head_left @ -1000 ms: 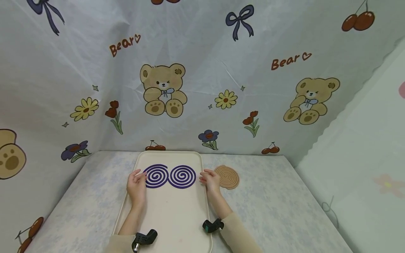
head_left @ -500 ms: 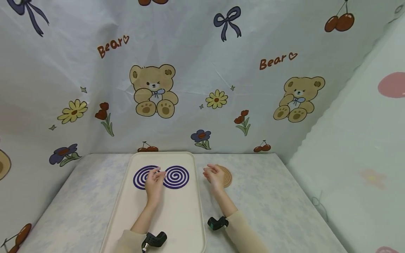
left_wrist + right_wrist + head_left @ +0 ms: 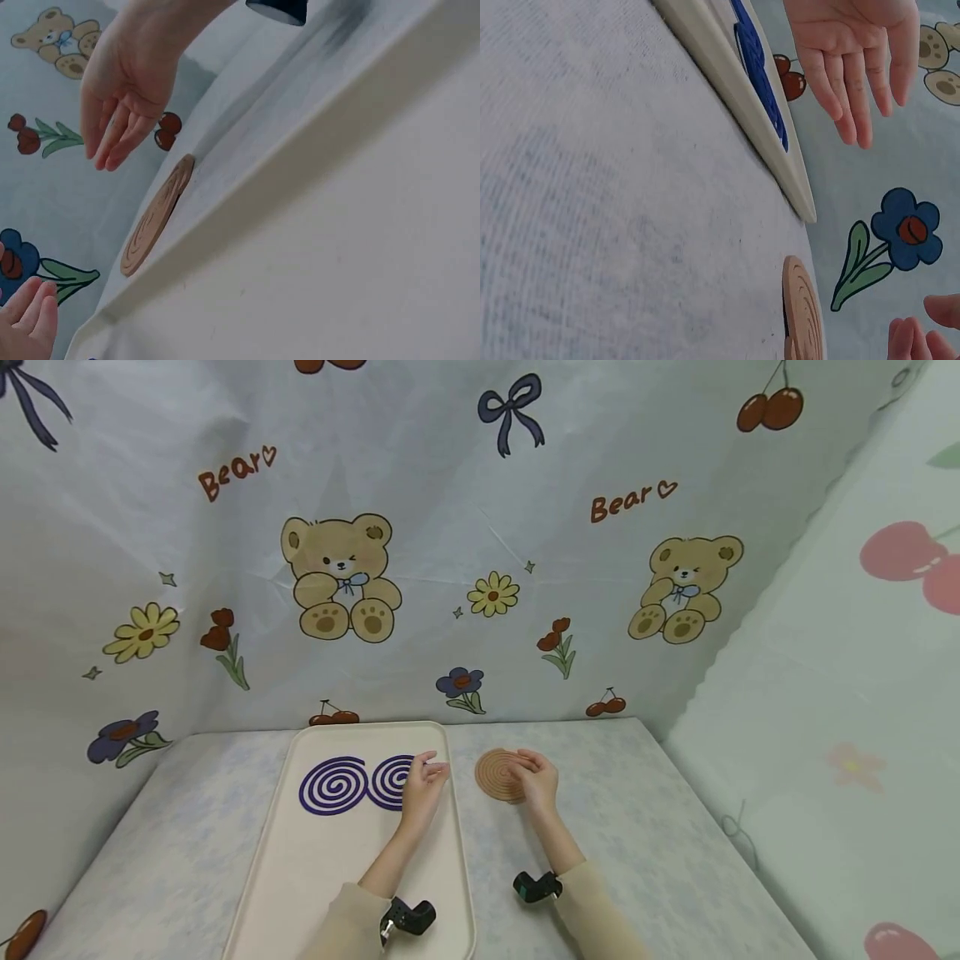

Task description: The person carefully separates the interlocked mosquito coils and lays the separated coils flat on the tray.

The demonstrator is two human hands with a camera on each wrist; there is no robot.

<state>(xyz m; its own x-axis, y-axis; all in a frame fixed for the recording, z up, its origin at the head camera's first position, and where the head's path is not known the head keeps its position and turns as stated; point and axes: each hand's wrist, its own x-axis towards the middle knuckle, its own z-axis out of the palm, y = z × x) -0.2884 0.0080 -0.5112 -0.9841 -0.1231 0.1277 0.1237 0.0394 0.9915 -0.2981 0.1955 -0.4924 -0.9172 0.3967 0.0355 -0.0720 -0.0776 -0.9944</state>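
Observation:
My left hand (image 3: 425,789) hovers over the tray's right edge, fingers loosely extended and holding nothing. It overlaps the right one of two flat purple spiral coils (image 3: 333,786) lying side by side on the cream tray (image 3: 352,885). To the right of the tray, on the table, lies a round tan spiral coil (image 3: 495,775); from the side it looks like layers stacked slightly out of line (image 3: 157,217). My right hand (image 3: 538,783) is at the tan coil's right side, covering part of it in the head view. The left wrist view shows that hand raised above the coil, not touching it.
The table (image 3: 600,860) has a pale mottled surface. A printed bear curtain (image 3: 450,485) closes off the back, and another hanging sheet (image 3: 840,735) stands at the right. The tray has a low raised rim.
My left hand has moved right across the tray from its left side. My right hand has moved from the tray's right edge to the tan coil's right side. The head view has turned right.

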